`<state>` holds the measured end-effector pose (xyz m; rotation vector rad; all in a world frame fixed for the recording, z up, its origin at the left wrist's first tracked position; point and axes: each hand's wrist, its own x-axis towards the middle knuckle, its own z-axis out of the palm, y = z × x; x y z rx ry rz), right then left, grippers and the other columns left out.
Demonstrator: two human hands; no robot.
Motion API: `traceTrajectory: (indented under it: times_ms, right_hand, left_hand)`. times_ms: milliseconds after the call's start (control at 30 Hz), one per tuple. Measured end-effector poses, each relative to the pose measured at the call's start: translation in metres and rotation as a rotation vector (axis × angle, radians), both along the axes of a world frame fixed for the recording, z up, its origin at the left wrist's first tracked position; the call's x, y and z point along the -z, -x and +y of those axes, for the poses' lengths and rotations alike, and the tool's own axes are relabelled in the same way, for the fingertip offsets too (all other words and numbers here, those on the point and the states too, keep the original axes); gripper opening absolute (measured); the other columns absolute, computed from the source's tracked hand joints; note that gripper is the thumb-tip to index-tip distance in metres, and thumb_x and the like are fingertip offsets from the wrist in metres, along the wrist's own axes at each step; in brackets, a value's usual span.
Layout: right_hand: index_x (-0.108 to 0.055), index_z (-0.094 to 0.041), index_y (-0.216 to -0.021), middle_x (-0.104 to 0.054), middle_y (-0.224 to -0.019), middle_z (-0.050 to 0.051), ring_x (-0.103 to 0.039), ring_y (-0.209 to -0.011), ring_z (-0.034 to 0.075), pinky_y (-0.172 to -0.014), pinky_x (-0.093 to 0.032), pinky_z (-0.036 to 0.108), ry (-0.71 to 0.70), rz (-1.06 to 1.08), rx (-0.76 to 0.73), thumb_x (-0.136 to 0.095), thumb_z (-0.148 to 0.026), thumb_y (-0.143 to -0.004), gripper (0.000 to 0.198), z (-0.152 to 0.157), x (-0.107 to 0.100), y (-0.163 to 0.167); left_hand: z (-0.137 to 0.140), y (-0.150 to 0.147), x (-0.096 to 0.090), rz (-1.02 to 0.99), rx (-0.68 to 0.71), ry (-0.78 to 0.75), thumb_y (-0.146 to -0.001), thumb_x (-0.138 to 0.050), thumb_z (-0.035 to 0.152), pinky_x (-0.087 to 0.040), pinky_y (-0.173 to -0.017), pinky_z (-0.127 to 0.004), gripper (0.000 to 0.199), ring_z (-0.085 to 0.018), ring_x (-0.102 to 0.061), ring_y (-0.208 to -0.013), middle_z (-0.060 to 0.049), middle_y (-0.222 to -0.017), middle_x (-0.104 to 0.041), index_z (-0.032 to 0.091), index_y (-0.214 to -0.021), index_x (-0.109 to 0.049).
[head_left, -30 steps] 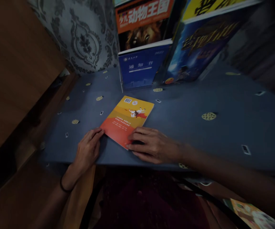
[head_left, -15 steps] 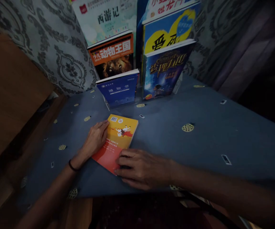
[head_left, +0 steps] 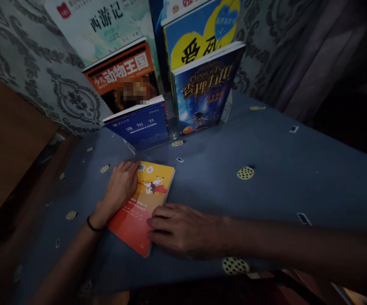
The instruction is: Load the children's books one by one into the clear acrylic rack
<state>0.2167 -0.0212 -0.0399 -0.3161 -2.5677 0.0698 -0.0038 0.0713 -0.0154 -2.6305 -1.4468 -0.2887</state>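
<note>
A thin yellow-to-red paperback book lies on the cloth-covered table, its back cover with a barcode facing up. My left hand is at the book's upper left edge, fingers bent over it and covering part of the barcode. A dark band circles that wrist. On the opposite side my right hand has its curled fingers on the right edge, above the lower corner. My right thumb is hard to make out.
Behind the book, a clear stand holds several upright books, among them a blue notice booklet, an orange animal book and a dark blue novel. A patterned curtain hangs behind. Brown wooden furniture stands left.
The view has shifted, so the stand appears further left. My right hand sits a little higher along the book's edge, and my left fingers now reach onto the barcode.
</note>
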Motion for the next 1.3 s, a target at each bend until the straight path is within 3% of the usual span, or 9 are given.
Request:
traceTrajectory:
  times_ms: [167,400,600,1100,1300]
  right_hand:
    - [-0.067,-0.012,-0.091,-0.066,-0.090,0.007,-0.053,-0.083,0.019,-0.072,-0.045,0.031,0.059,0.024,-0.061,-0.052,-0.014,-0.098,0.017,0.004,-0.002,-0.001]
    - [-0.067,-0.013,-0.093,-0.066,-0.094,0.007,-0.052,-0.086,0.019,-0.071,-0.044,0.032,0.093,0.006,-0.047,-0.054,-0.015,-0.097,0.014,0.005,-0.001,-0.004]
    - [-0.068,-0.014,-0.092,-0.065,-0.092,0.004,-0.050,-0.082,0.018,-0.072,-0.042,0.032,0.072,0.017,-0.046,-0.057,-0.015,-0.095,0.011,0.005,0.000,-0.004]
    - [-0.070,-0.012,-0.096,-0.068,-0.098,0.007,-0.052,-0.086,0.018,-0.078,-0.046,0.031,0.137,0.000,-0.075,-0.051,-0.017,-0.099,0.019,0.005,-0.003,-0.007]
    - [-0.070,-0.012,-0.095,-0.070,-0.096,0.008,-0.056,-0.089,0.017,-0.084,-0.050,0.030,0.163,0.088,-0.083,-0.046,-0.017,-0.102,0.025,0.005,-0.002,-0.007]
  left_hand:
    - [-0.009,-0.019,-0.006,0.034,0.063,0.047,-0.098,-0.039,0.016,-0.051,-0.098,-0.046,0.041,-0.028,-0.061,-0.117,-0.012,-0.135,-0.064,0.016,-0.134,-0.060]
    - [-0.012,-0.040,-0.011,0.164,0.056,0.015,-0.098,-0.043,0.016,-0.054,-0.086,-0.041,0.038,-0.027,-0.065,-0.102,-0.011,-0.119,-0.069,0.017,-0.130,-0.062]
    - [-0.014,-0.050,-0.007,0.125,0.218,0.022,-0.097,-0.041,0.010,-0.053,-0.094,-0.043,0.048,-0.027,-0.061,-0.117,-0.009,-0.133,-0.064,0.027,-0.137,-0.060]
    - [-0.016,-0.048,-0.004,0.067,0.296,0.133,-0.097,-0.043,0.006,-0.046,-0.107,-0.053,0.056,-0.027,-0.054,-0.132,-0.007,-0.146,-0.055,0.035,-0.144,-0.053]
    - [-0.027,-0.040,-0.007,-0.001,0.304,0.275,-0.102,-0.038,0.014,-0.034,-0.120,-0.056,0.050,-0.026,-0.032,-0.152,-0.005,-0.161,-0.040,0.033,-0.148,-0.047]
